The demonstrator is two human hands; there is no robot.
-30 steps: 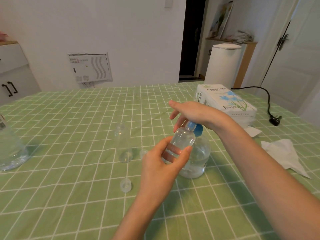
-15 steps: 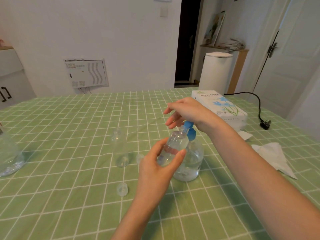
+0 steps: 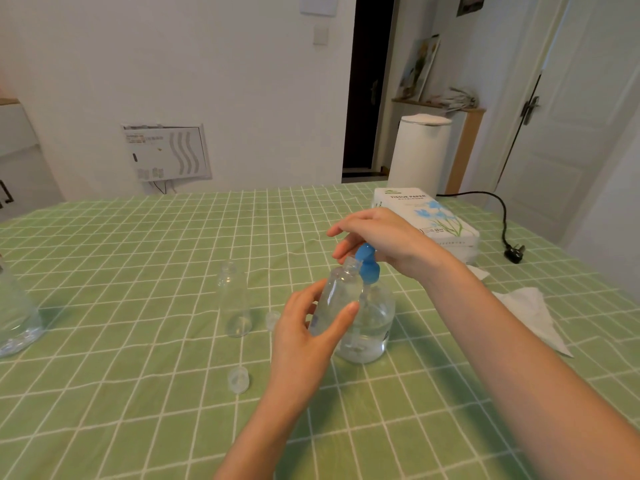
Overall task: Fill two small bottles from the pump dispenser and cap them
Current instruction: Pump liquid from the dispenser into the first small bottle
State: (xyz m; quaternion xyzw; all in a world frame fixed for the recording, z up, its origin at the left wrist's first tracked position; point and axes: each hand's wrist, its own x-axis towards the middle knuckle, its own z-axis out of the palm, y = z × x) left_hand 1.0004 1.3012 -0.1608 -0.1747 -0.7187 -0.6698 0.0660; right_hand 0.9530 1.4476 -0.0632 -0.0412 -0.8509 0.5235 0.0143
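1. Right now left hand (image 3: 304,336) grips a clear small bottle (image 3: 337,299), tilted, its open neck touching the blue nozzle of the pump dispenser (image 3: 367,320).
2. Right hand (image 3: 377,239) rests on the pump head, fingers loose (not wrapped round it).
3. Second small bottle (image 3: 234,299) stands upright left of dispenser, uncapped.
4. Two clear caps on table (image 3: 121,271): one (image 3: 272,320) btwn second bottle & dispenser, other (image 3: 239,378) nearer the person.
5. Tissue box (image 3: 429,220) behind dispenser.
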